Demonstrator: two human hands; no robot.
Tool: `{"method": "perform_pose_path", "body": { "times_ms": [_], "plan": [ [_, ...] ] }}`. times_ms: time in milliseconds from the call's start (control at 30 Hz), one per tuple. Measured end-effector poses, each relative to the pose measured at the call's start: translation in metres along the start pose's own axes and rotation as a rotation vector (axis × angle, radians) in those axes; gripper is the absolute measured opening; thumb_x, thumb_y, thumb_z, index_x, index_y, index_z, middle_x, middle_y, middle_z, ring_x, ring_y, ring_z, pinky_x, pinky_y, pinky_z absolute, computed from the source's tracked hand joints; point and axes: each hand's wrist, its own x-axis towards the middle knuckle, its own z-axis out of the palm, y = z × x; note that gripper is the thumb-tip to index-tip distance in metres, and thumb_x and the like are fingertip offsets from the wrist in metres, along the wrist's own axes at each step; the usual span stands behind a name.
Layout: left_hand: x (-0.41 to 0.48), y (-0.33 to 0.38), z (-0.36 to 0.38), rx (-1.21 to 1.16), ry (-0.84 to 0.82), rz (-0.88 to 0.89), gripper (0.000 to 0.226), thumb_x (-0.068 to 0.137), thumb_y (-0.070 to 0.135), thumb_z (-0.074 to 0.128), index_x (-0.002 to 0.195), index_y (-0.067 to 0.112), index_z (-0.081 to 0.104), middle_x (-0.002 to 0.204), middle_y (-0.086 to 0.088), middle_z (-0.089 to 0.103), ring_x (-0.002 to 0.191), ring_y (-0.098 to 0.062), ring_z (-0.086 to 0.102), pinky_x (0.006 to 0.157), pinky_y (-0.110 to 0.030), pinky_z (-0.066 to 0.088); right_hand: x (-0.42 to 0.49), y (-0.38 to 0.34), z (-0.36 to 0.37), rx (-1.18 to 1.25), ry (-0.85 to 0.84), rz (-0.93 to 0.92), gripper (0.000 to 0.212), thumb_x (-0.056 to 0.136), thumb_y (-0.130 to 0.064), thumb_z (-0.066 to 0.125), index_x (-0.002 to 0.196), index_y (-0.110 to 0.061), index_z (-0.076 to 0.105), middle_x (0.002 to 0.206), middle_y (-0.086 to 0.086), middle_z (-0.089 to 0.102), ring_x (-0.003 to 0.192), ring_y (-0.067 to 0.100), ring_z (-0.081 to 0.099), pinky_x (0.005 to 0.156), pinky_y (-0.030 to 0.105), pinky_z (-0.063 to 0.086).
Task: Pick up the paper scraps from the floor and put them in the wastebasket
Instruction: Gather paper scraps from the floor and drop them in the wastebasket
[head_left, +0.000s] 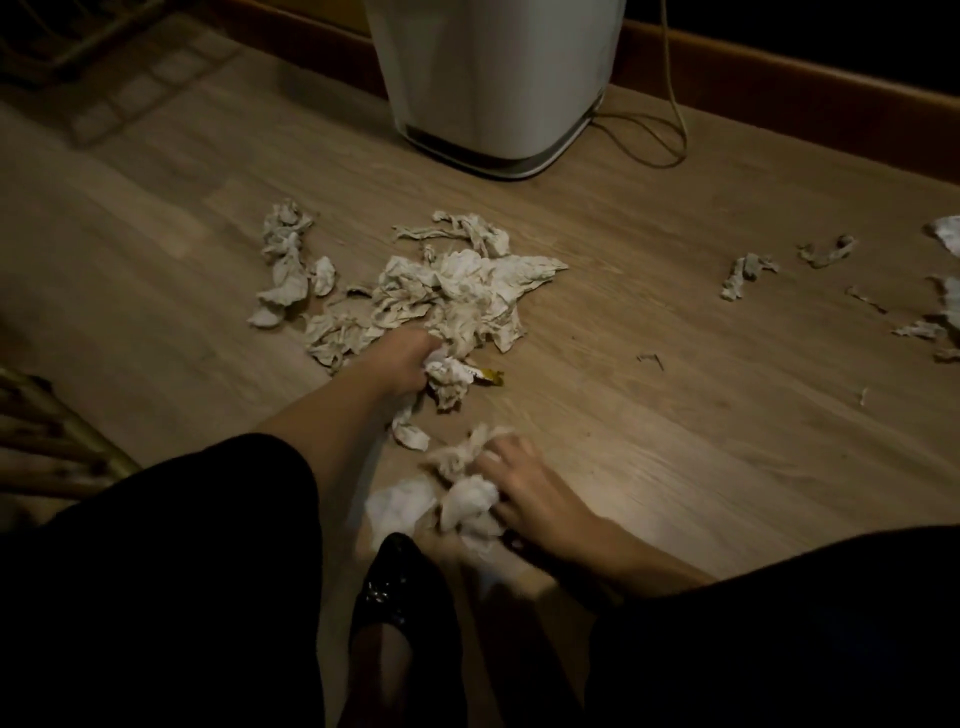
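Observation:
A big heap of crumpled white paper scraps (457, 291) lies on the wooden floor in the middle. At the heap's near edge my left hand (402, 364) is shut on a bunch of scraps (449, 379). Closer to me, my right hand (524, 488) rests with curled fingers on a second clump of scraps (467, 493), gripping it against the floor. More scraps lie at the left (285, 260) and far right (748, 270). A white bin-like container (493, 78) stands upright at the top centre; its opening is out of view.
A thin cable (670, 104) loops on the floor right of the white container. A dark wooden baseboard (779, 88) runs along the back. Rattan furniture (47, 431) sits at the left. My black shoe (400, 587) is under my hands.

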Motion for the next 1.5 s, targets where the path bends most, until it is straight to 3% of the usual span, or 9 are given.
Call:
{"method": "perform_pose_path", "body": {
  "times_ms": [167, 433, 600, 700, 833, 967, 1133, 1300, 1500],
  "plan": [
    [0.003, 0.013, -0.021, -0.004, -0.061, 0.002, 0.025, 0.077, 0.006, 0.063, 0.101, 0.000, 0.062, 0.103, -0.024, 0.065, 0.098, -0.037, 0.060, 0.076, -0.038, 0.048, -0.016, -0.007, 0.040, -0.273, -0.159, -0.172, 0.034, 0.076, -0.029, 0.054, 0.109, -0.019, 0.052, 0.120, 0.011, 0.056, 0.099, 0.032, 0.052, 0.078, 0.036, 0.050],
    [-0.018, 0.004, -0.020, -0.058, -0.071, -0.081, 0.021, 0.078, 0.010, 0.063, 0.097, 0.001, 0.065, 0.105, -0.023, 0.065, 0.097, -0.037, 0.059, 0.076, -0.036, 0.049, 0.031, -0.004, 0.017, 0.153, 0.056, 0.016, 0.013, 0.079, -0.016, 0.040, 0.087, -0.013, 0.049, 0.094, 0.010, 0.051, 0.083, 0.025, 0.043, 0.070, 0.031, 0.030],
    [-0.030, 0.002, -0.038, -0.106, -0.053, -0.161, 0.027, 0.076, 0.013, 0.069, 0.100, 0.002, 0.064, 0.103, -0.024, 0.066, 0.099, -0.037, 0.060, 0.071, -0.032, 0.043, 0.059, -0.033, 0.036, -0.164, -0.178, -0.277, 0.042, 0.080, -0.023, 0.058, 0.121, -0.025, 0.049, 0.128, 0.012, 0.047, 0.107, 0.033, 0.041, 0.081, 0.043, 0.041],
    [-0.034, 0.004, -0.040, -0.108, -0.039, -0.155, 0.021, 0.077, 0.011, 0.065, 0.096, 0.002, 0.062, 0.101, -0.024, 0.065, 0.096, -0.037, 0.059, 0.069, -0.031, 0.039, 0.052, -0.023, 0.045, -0.224, -0.210, -0.362, 0.038, 0.082, -0.020, 0.055, 0.118, -0.027, 0.048, 0.128, 0.009, 0.046, 0.102, 0.031, 0.043, 0.082, 0.043, 0.043],
    [-0.030, 0.002, -0.034, -0.117, -0.015, -0.147, 0.019, 0.076, 0.009, 0.065, 0.094, 0.005, 0.064, 0.097, -0.021, 0.066, 0.095, -0.035, 0.061, 0.073, -0.035, 0.047, 0.044, 0.009, 0.031, -0.164, -0.109, -0.232, 0.038, 0.072, -0.002, 0.058, 0.106, -0.017, 0.048, 0.114, 0.008, 0.050, 0.092, 0.025, 0.041, 0.070, 0.042, 0.044],
    [-0.008, 0.009, -0.038, -0.179, 0.072, -0.107, 0.018, 0.078, 0.009, 0.066, 0.095, 0.006, 0.066, 0.095, -0.018, 0.068, 0.093, -0.034, 0.064, 0.069, -0.032, 0.047, 0.036, 0.047, -0.006, -0.037, -0.006, -0.036, 0.032, 0.073, -0.017, 0.036, 0.096, -0.012, 0.057, 0.102, 0.012, 0.055, 0.089, 0.026, 0.045, 0.070, 0.032, 0.036],
    [0.039, 0.055, -0.062, -0.199, 0.173, -0.006, 0.009, 0.074, 0.005, 0.065, 0.082, 0.002, 0.064, 0.084, -0.019, 0.067, 0.084, -0.031, 0.064, 0.063, -0.030, 0.042, 0.006, 0.108, -0.082, 0.026, 0.209, 0.231, 0.037, 0.068, -0.030, 0.044, 0.090, -0.009, 0.064, 0.094, 0.016, 0.061, 0.087, 0.029, 0.054, 0.071, 0.028, 0.033],
    [0.095, 0.152, -0.084, -0.241, 0.173, 0.225, 0.014, 0.076, 0.016, 0.066, 0.086, 0.006, 0.066, 0.090, -0.021, 0.070, 0.089, -0.033, 0.065, 0.071, -0.032, 0.047, -0.042, 0.160, -0.152, -0.066, 0.385, 0.529, 0.031, 0.069, 0.010, 0.057, 0.096, -0.003, 0.067, 0.093, 0.022, 0.062, 0.088, 0.039, 0.059, 0.070, 0.029, 0.035],
    [0.157, 0.308, -0.107, -0.261, 0.091, 0.457, 0.016, 0.078, 0.005, 0.064, 0.091, -0.003, 0.065, 0.094, -0.023, 0.069, 0.091, -0.035, 0.065, 0.067, -0.033, 0.049, -0.114, 0.203, -0.230, -0.147, 0.582, 0.745, 0.036, 0.066, 0.009, 0.051, 0.098, 0.001, 0.066, 0.098, 0.026, 0.062, 0.094, 0.041, 0.058, 0.072, 0.035, 0.040]
  ]
}}
